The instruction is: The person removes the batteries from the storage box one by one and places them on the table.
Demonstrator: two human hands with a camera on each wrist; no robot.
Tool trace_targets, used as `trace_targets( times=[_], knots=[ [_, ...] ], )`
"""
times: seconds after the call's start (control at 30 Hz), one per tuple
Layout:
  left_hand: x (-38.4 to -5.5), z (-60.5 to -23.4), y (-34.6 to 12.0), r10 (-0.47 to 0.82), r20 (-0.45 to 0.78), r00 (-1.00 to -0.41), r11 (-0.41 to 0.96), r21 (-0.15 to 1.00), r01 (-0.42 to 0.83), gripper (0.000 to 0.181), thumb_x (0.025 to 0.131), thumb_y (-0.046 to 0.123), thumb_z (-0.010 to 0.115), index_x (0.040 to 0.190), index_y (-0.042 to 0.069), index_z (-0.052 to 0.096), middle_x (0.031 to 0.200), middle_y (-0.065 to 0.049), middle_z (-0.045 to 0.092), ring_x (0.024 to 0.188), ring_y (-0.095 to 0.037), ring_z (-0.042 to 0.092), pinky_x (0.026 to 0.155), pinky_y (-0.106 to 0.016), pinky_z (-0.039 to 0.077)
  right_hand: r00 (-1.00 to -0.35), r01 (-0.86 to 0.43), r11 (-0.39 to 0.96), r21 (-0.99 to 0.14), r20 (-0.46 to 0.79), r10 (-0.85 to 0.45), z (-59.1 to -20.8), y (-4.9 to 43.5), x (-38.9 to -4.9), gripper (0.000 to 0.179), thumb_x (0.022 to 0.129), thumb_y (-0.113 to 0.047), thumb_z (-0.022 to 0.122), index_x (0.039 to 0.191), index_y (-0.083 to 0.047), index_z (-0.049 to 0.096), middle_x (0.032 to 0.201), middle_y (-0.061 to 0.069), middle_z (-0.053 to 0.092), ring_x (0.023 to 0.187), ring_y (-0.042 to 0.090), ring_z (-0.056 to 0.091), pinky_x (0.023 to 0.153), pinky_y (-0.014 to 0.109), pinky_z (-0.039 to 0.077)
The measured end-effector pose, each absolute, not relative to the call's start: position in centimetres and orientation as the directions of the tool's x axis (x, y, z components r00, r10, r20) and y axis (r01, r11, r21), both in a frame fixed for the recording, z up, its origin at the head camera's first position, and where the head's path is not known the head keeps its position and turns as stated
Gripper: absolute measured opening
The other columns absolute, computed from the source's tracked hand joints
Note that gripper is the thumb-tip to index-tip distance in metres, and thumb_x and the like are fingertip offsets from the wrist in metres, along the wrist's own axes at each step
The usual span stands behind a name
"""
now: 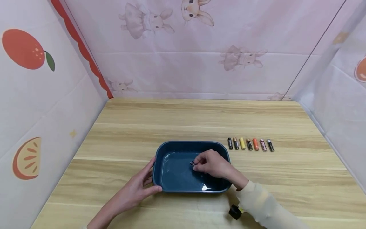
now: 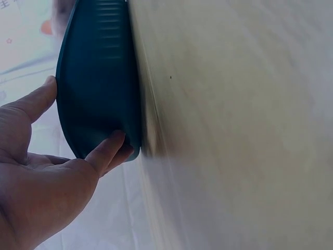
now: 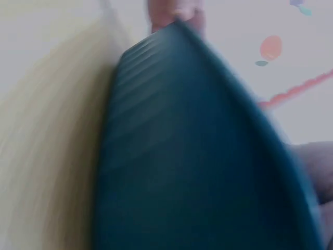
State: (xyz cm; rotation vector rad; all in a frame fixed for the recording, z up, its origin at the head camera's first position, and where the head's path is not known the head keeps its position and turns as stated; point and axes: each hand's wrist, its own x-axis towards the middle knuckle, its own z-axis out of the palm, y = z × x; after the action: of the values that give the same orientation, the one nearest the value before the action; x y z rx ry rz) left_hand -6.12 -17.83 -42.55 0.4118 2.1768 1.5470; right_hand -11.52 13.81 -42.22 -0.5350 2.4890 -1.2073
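A dark blue rectangular tub stands on the wooden table. My left hand holds its left end, with the thumb at the front rim and the other fingers against the outer wall. The left wrist view shows that hand bent about the tub's corner. Over the tub's inside, my right hand pinches a small dark and silver battery between thumb and fingers. Most of the battery is hidden by the fingertips. In the right wrist view the tub's outer wall covers most of the right hand.
Several batteries in different colours, among them a yellow one and an orange one, stand in a row right of the tub. A small black block shows by the right sleeve. Printed cloth walls enclose the table.
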Motion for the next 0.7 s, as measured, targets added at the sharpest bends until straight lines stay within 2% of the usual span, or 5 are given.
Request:
trace_targets(
  times=[0.1, 0.2, 0.37, 0.53, 0.7],
  knots=[
    [-6.2, -42.5, -17.8, 0.475, -0.174, -0.862, 0.332, 0.943, -0.007, 0.099, 0.095, 0.019, 0.077, 0.167, 0.011, 0.010, 0.167, -0.025, 0.020, 0.146, -0.045, 0.037, 0.111, -0.033, 0.045, -0.842, -0.120, 0.433, -0.893, -0.139, -0.520, -41.9, 14.3, -11.7, 0.010, 0.097, -0.012, 0.073, 0.101, -0.003, 0.075, 0.086, 0.001, 0.071, 0.072, 0.015, 0.065, 0.067, 0.031, 0.061],
    [-6.1, -42.4, -17.9, 0.476, -0.171, -0.862, 0.331, 0.944, -0.004, 0.099, 0.095, 0.017, 0.077, 0.167, 0.010, 0.009, 0.167, -0.026, 0.021, 0.145, -0.045, 0.038, 0.111, -0.033, 0.045, -0.821, -0.046, 0.329, -0.943, -0.152, -0.550, -41.5, 14.7, -11.7, 0.020, 0.099, -0.013, 0.071, 0.110, 0.004, 0.072, 0.091, 0.007, 0.072, 0.078, 0.020, 0.068, 0.075, 0.037, 0.063],
    [-6.2, -42.3, -17.9, 0.479, -0.162, -0.863, 0.327, 0.945, 0.005, 0.099, 0.096, 0.017, 0.077, 0.167, 0.009, 0.009, 0.166, -0.028, 0.021, 0.144, -0.046, 0.039, 0.111, -0.032, 0.046, -0.814, 0.025, 0.212, -0.977, -0.143, -0.563, -40.3, 15.6, -11.7, 0.027, 0.100, -0.013, 0.070, 0.114, 0.010, 0.066, 0.091, 0.008, 0.070, 0.079, 0.021, 0.065, 0.076, 0.036, 0.062],
    [-6.1, -42.4, -17.9, 0.486, -0.168, -0.858, 0.321, 0.947, -0.004, 0.099, 0.096, 0.017, 0.077, 0.167, 0.010, 0.009, 0.167, -0.026, 0.020, 0.145, -0.046, 0.038, 0.110, -0.032, 0.046, -0.827, 0.082, 0.099, -0.992, -0.123, -0.548, -38.7, 17.0, -11.7, 0.025, 0.101, -0.011, 0.067, 0.115, 0.009, 0.061, 0.091, 0.006, 0.067, 0.078, 0.018, 0.062, 0.075, 0.036, 0.060],
    [-6.1, -42.5, -17.9, 0.493, -0.168, -0.854, 0.320, 0.948, -0.002, 0.099, 0.095, 0.016, 0.077, 0.167, 0.012, 0.009, 0.166, -0.027, 0.022, 0.145, -0.045, 0.038, 0.110, -0.032, 0.047, -0.840, 0.081, -0.035, -0.996, -0.049, -0.540, -36.9, 19.1, -11.7, 0.008, 0.102, -0.005, 0.062, 0.108, 0.000, 0.062, 0.093, 0.003, 0.064, 0.078, 0.013, 0.059, 0.071, 0.028, 0.058]
  ],
)
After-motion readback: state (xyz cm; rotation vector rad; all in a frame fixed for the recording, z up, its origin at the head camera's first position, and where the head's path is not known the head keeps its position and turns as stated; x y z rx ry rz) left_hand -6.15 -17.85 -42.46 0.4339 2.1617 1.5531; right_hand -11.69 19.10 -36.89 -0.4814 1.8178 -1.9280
